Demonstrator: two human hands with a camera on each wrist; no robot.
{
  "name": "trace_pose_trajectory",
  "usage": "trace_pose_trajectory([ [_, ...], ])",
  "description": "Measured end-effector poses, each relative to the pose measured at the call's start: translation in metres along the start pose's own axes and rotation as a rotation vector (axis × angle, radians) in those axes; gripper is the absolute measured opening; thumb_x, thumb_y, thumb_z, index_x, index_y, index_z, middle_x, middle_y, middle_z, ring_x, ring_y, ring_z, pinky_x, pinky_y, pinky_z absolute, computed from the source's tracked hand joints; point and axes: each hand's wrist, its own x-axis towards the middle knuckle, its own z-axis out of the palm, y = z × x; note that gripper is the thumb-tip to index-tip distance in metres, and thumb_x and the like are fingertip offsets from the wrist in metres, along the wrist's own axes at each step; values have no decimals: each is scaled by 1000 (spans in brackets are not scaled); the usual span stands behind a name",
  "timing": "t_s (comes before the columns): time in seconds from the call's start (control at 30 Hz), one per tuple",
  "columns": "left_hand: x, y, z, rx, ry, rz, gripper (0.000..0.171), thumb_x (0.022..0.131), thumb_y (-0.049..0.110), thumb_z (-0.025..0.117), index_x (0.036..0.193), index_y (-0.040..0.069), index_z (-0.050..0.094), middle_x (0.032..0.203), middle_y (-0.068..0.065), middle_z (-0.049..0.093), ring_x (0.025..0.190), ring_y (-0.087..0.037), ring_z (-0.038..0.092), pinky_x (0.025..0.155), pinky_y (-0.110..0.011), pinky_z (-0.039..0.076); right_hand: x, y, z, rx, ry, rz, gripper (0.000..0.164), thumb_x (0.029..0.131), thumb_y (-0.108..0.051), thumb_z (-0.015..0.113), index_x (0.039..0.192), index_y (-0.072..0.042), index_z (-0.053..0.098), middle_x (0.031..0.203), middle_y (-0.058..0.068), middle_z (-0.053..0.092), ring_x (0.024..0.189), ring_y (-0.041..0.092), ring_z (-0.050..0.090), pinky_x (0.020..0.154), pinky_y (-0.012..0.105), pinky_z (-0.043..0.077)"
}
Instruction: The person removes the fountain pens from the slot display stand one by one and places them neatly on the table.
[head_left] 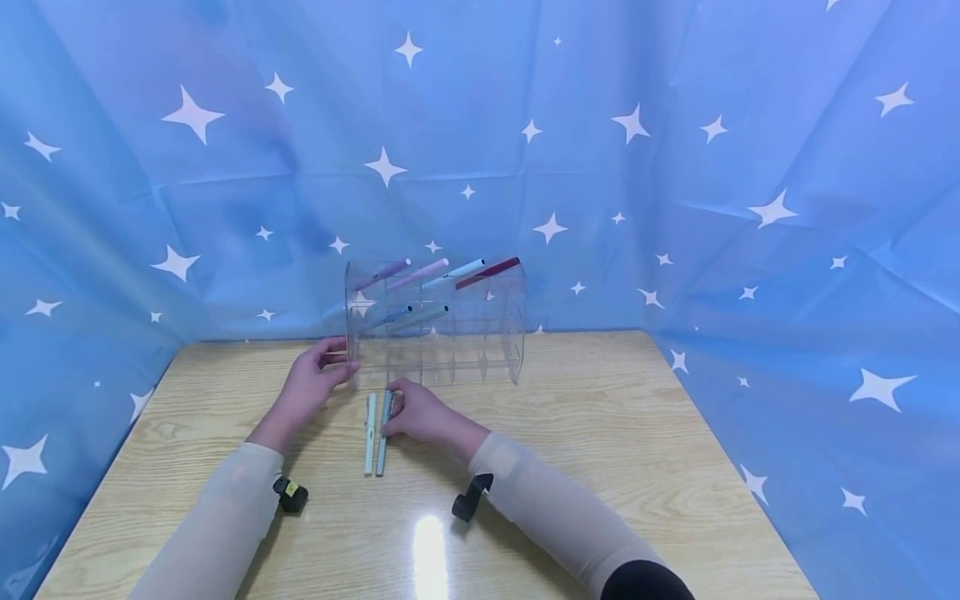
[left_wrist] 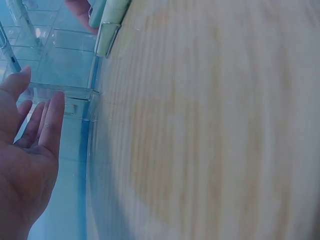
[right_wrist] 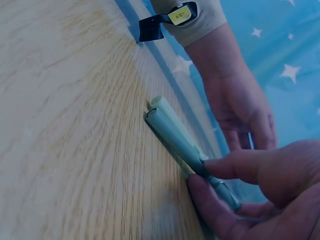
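Observation:
A clear plastic pen rack (head_left: 504, 367) stands at the back of the table. Against its left side rests my left hand (head_left: 318, 372), fingers mostly straight, as the left wrist view shows. In front of the rack my right hand (head_left: 423, 414) pinches a teal pen (head_left: 381, 458) between thumb and fingers. A mint-green pen (head_left: 370, 442) lies right beside it on the wood, both pointing toward the rack. In the right wrist view the teal pen (right_wrist: 172, 132) overlaps the mint pen (right_wrist: 161, 102).
The rack's upper row holds a purple pen (head_left: 390, 270), a pink pen (head_left: 427, 272), a light blue pen (head_left: 463, 269) and a dark red pen (head_left: 491, 272). Below them sit a blue pen (head_left: 396, 316) and a green pen (head_left: 431, 314). A starry blue curtain (head_left: 465, 100) hangs behind.

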Motion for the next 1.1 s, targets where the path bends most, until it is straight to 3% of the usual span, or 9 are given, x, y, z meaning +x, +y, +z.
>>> trace_pose_trajectory([
  [0.23, 0, 0, -2, 1, 0, -2, 58, 110, 22, 74, 160, 3, 51, 152, -25, 59, 144, -42, 55, 96, -27, 63, 3, -2, 2, 7, -9, 3, 83, 86, 4, 90, 158, 5, 49, 98, 7, 69, 81, 16, 65, 70, 25, 58],
  [0.63, 1, 0, -2, 3, 9, 15, 57, 109, 21, 75, 159, 4, 54, 150, -26, 61, 143, -43, 56, 91, -21, 61, 5, -5, 6, -107, 18, 13, 78, 85, 2, 90, 154, 6, 56, 102, 8, 71, 83, 13, 63, 72, 23, 57],
  [1.1, 2, -2, 0, -18, 4, 18, 58, 109, 19, 76, 159, 1, 52, 152, -26, 59, 143, -44, 56, 93, -21, 62, 3, -2, 8, 7, 50, 27, 81, 86, 4, 90, 157, 4, 52, 102, 11, 70, 82, 16, 68, 72, 27, 62],
])
